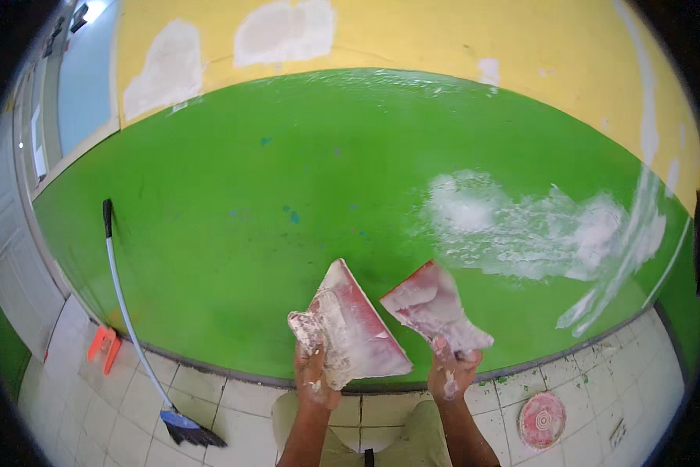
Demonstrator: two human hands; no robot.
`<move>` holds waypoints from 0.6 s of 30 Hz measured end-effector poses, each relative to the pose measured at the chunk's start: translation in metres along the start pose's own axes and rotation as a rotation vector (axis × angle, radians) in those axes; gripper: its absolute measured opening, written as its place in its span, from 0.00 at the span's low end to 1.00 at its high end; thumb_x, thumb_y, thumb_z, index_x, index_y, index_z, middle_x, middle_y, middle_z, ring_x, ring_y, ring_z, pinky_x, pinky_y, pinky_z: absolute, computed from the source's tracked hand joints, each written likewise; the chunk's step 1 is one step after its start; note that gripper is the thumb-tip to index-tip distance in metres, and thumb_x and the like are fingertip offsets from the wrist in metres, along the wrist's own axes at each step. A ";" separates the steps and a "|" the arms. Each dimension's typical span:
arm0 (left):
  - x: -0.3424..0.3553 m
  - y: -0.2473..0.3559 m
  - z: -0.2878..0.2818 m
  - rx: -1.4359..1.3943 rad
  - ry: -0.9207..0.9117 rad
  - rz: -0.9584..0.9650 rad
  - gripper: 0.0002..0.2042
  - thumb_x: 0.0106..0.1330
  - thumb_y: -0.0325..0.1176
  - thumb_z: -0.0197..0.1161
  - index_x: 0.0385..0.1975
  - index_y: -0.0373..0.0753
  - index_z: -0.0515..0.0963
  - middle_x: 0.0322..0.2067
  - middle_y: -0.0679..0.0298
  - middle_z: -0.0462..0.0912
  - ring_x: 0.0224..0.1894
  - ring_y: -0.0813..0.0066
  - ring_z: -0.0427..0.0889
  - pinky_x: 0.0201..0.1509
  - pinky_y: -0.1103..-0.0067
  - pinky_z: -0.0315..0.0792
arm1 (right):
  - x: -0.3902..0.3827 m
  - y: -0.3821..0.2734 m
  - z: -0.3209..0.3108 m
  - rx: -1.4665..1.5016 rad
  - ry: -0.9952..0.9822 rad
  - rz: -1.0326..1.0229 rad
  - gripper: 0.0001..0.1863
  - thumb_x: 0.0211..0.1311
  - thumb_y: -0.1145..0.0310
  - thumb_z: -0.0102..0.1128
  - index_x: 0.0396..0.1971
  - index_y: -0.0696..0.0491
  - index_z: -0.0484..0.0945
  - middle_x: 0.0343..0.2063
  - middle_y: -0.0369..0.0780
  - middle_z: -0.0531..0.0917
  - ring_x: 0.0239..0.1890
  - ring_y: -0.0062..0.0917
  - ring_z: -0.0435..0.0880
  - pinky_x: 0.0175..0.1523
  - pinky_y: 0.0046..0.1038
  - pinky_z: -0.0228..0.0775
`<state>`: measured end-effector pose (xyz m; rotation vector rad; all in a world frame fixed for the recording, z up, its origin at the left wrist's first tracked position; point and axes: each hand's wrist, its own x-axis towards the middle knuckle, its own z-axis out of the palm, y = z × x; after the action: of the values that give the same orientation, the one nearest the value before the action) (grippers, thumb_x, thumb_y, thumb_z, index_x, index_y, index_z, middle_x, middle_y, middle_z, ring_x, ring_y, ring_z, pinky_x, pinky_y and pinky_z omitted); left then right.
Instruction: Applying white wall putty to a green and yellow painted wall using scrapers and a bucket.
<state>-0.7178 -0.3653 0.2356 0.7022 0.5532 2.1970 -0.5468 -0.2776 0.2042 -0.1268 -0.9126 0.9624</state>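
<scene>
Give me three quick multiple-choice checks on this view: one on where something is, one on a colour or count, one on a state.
1. Where is the broom?
A. Leaning on the wall at the left
B. Lying flat on the floor at the right
C. In the right hand

2. How many trowels are held?
A. One
B. Two
C. Three

3. What state are the trowel blades in?
A. Clean
B. Smeared with white putty
C. Wrapped in plastic

Answers:
1 A, its handle slants up against the green wall.
2 B, the left hand grips the left trowel and the right hand grips the right trowel.
3 B, white paste covers both red-edged blades.
</scene>
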 end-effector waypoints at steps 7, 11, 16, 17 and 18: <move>-0.006 0.008 0.007 -0.057 0.041 0.036 0.22 0.66 0.26 0.52 0.60 0.36 0.61 0.53 0.58 0.72 0.53 0.65 0.74 0.57 0.68 0.70 | -0.008 -0.002 -0.019 -0.465 -0.424 -0.039 0.10 0.48 0.76 0.61 0.33 0.61 0.81 0.31 0.48 0.84 0.30 0.28 0.85 0.35 0.25 0.75; -0.006 0.021 0.001 -0.034 0.064 0.083 0.21 0.65 0.26 0.52 0.59 0.37 0.62 0.53 0.58 0.72 0.52 0.66 0.75 0.55 0.69 0.72 | -0.009 -0.010 -0.024 -0.621 -0.612 0.008 0.10 0.51 0.76 0.60 0.35 0.59 0.82 0.29 0.45 0.84 0.29 0.24 0.83 0.33 0.23 0.72; -0.002 0.022 0.001 -0.014 0.098 0.127 0.21 0.64 0.26 0.53 0.59 0.37 0.62 0.52 0.59 0.73 0.51 0.67 0.75 0.54 0.69 0.72 | 0.002 -0.007 -0.065 -0.934 -0.807 -0.191 0.12 0.54 0.73 0.60 0.40 0.57 0.80 0.32 0.43 0.84 0.30 0.25 0.85 0.37 0.24 0.76; -0.002 0.018 0.002 0.017 0.127 0.132 0.22 0.64 0.26 0.53 0.59 0.37 0.62 0.51 0.59 0.73 0.51 0.68 0.75 0.53 0.69 0.73 | 0.007 -0.013 -0.070 -1.077 -0.625 0.062 0.12 0.54 0.73 0.59 0.40 0.58 0.79 0.31 0.42 0.84 0.29 0.26 0.84 0.37 0.24 0.76; -0.001 0.010 -0.005 0.018 0.118 0.107 0.22 0.64 0.26 0.53 0.59 0.37 0.62 0.51 0.59 0.73 0.51 0.68 0.75 0.53 0.69 0.73 | 0.012 -0.017 -0.075 -1.204 -0.421 0.316 0.12 0.55 0.73 0.59 0.39 0.58 0.79 0.30 0.41 0.84 0.28 0.26 0.83 0.36 0.25 0.77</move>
<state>-0.7254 -0.3727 0.2373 0.6274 0.6085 2.3472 -0.4784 -0.2573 0.1720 -1.1451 -1.8126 0.6047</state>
